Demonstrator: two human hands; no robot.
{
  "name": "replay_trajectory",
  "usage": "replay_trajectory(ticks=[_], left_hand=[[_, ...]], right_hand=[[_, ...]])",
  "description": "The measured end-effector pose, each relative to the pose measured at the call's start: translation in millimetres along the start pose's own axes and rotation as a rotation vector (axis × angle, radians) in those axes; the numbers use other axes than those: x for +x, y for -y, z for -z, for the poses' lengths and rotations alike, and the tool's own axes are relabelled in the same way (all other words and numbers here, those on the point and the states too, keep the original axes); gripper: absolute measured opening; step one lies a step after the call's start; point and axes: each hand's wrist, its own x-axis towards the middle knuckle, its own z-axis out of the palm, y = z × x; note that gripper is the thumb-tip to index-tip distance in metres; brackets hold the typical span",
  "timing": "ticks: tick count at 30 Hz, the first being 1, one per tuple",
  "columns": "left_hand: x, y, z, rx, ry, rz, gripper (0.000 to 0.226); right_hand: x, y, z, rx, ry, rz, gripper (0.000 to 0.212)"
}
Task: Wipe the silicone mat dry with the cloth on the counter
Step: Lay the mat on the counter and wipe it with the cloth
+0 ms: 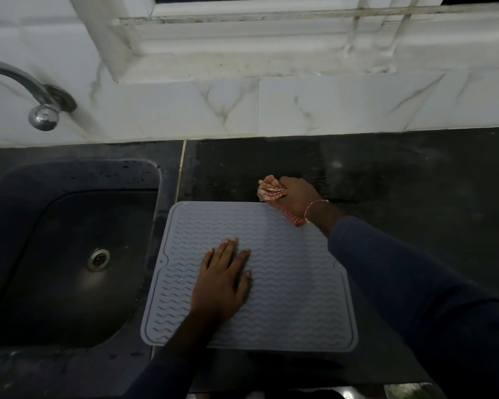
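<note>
- Where the wall tiles (329,105) meet the far left corner, a chrome tap (42,110) curves out over a dark sink (20,197); water drops speckle its far rim and a round drain (98,259) sits in its floor.
- Just right of the sink, a grey mat (294,298) with wavy ridges lies flat on the dark counter (415,182), its left edge near the sink's rim.
- Left hand (225,280) rests palm down on the mat, left of its middle. Fingers straight and slightly spread, pressing on the ridges, holding nothing.
- Red-and-white checked cloth (271,190) is bunched up on the counter, just past the mat's far right corner. One tail of it runs back over that corner.
- Right hand (298,197) grips the cloth, fingers curled round the bunch, knuckles up. The fingertips are hidden under the hand.
- Thin bracelet (314,208) on the right wrist; dark sleeve (401,283) crosses above the mat's right edge.
- Right of the hand, the counter shows dull streaks and smears.
</note>
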Motion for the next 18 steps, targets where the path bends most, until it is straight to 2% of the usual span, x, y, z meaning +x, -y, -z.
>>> replay_trajectory(ticks=[4,7,9,14,18], left_hand=[[0,-1,1,0.006,-0.006,-0.005,0.054],[0,-1,1,0.008,-0.003,-0.002,0.053],[0,0,2,0.004,-0.002,-0.007,0.053],[-1,0,1,0.004,-0.004,-0.007,0.053],[-2,2,0,-0.003,-0.017,-0.015,0.053]], right_hand=[[4,25,-5,0.04,-0.061,0.135,0.034],[10,41,-14,-0.135,0.019,0.193,0.028],[10,37,-18,-0.184,0.007,0.164,0.021],[3,21,-14,-0.195,-0.026,0.124,0.035],[0,7,-5,-0.2,-0.011,0.097,0.036]])
